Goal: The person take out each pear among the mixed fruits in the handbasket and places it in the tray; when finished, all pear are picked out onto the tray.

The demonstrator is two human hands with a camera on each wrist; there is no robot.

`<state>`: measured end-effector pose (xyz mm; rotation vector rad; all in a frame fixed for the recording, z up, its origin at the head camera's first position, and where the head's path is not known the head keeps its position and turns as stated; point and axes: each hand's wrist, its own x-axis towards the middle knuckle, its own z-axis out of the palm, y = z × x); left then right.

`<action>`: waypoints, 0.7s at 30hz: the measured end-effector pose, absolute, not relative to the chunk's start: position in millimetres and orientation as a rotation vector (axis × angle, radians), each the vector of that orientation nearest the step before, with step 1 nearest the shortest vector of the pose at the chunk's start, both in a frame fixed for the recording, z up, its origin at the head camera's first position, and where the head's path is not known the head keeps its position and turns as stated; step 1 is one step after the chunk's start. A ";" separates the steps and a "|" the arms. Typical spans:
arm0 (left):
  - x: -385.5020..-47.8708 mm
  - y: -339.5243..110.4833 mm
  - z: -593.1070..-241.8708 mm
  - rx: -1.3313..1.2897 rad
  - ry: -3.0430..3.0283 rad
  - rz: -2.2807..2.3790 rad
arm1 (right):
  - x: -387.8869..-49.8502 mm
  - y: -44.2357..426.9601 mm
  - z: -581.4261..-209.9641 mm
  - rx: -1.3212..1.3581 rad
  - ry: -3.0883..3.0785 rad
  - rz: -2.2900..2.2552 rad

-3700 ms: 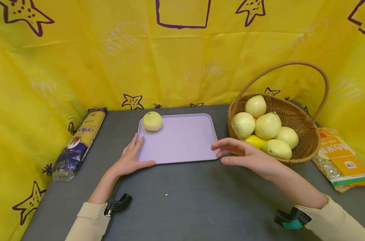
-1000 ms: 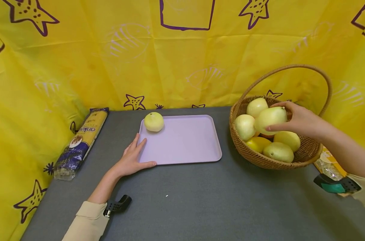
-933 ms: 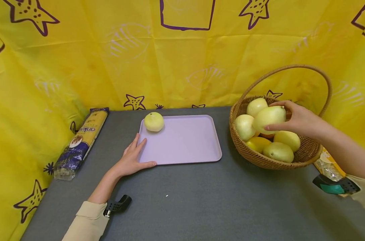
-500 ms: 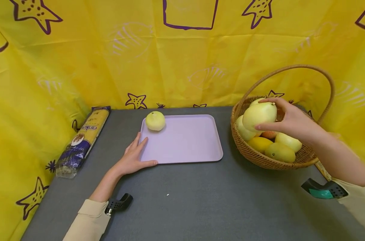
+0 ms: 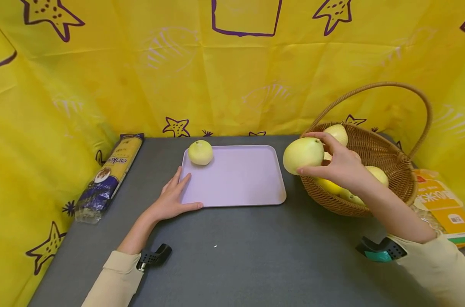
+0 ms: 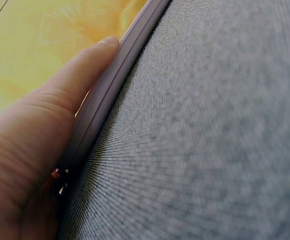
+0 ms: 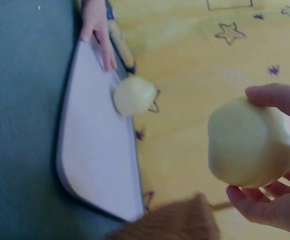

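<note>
In the head view my right hand [image 5: 345, 168] grips a pale yellow-green melon [image 5: 303, 155] with a short stem, thumb below and fingers over the top. It hangs between the basket and the lilac tray [image 5: 236, 179]. In the right wrist view, the thumb and fingertips hold this melon [image 7: 250, 145] from opposite sides. My left hand [image 5: 171, 200] rests at the tray's near left corner with fingers spread. Its thumb lies along the near rim, as the left wrist view shows. Another melon [image 5: 200, 152] sits at the tray's far left corner.
A wicker basket [image 5: 382, 147] with a tall handle stands at the right, holding several pale and yellow fruits. A blue-and-yellow packet [image 5: 111, 177] lies at the left, and an orange packet [image 5: 440, 196] at the right. A yellow patterned cloth [image 5: 236, 85] hangs behind the grey table [image 5: 236, 256].
My right hand first reached from beside the basket to a melon in it, took hold of it, then lifted it out leftward toward the tray. The left hand has stayed at the tray's corner.
</note>
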<state>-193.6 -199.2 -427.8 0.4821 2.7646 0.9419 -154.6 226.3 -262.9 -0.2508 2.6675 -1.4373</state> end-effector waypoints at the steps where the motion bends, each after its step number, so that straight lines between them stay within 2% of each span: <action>1: -193.8 -199.2 -427.7 0.477 2.764 0.939 | -154.6 221.8 -265.3 -0.264 2.658 -1.457; 15: -192.0 -198.2 -424.3 0.453 2.771 0.926 | -171.1 169.0 -315.3 -0.462 2.703 -1.488; 21: -191.9 -198.1 -424.0 0.453 2.771 0.932 | -179.4 149.0 -336.7 -0.425 2.709 -1.524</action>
